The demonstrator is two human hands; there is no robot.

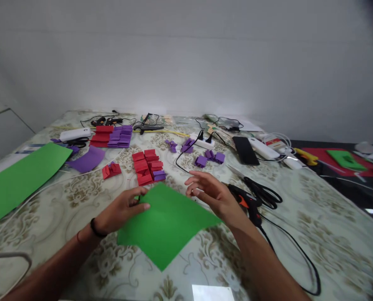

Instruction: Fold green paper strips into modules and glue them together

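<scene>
My left hand (128, 207) pinches the upper left edge of a green paper sheet (166, 225), thumb on top. The sheet is tilted over the patterned table and slightly curved. At its right side, my right hand (210, 194) has its fingers curled and apart, with nothing visible in them. Just beyond the sheet lie folded red paper pieces (145, 165) in rows, with a folded purple piece (159, 175) at their corner. Beside my right hand are a black glue gun (251, 207) with an orange trigger and black-handled scissors (263, 192).
A long green sheet (26, 177) and a purple sheet (88, 159) lie at left. Stacked red and purple folded papers (120, 137) stand behind them. A power strip (202, 142), a black phone (245, 150) and cables are farther back. A white wall (186, 62) closes the far side.
</scene>
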